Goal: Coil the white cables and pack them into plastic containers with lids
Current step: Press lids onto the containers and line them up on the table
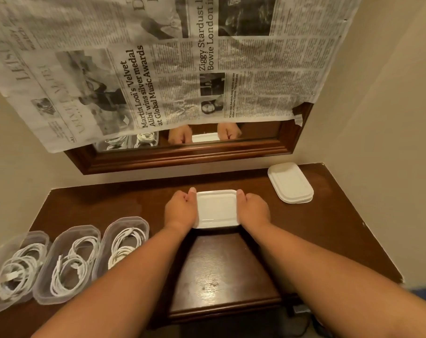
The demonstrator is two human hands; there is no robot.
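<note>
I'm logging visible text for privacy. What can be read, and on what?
"Martin Looi's 'Velvet Alibi' wins silver medal at Global Music Awards": newspaper headline.
"Ziggy Stardust li" and "Bowie London in": same newspaper, cut off.
Its other print: too small or blurred.
Lid, containers: no text.

One wide-angle head-worn view looks forward and steeply down from close above the dark wooden surface [328,228], which fills the lower frame; the framed mirror [182,154] spans the upper half.
</note>
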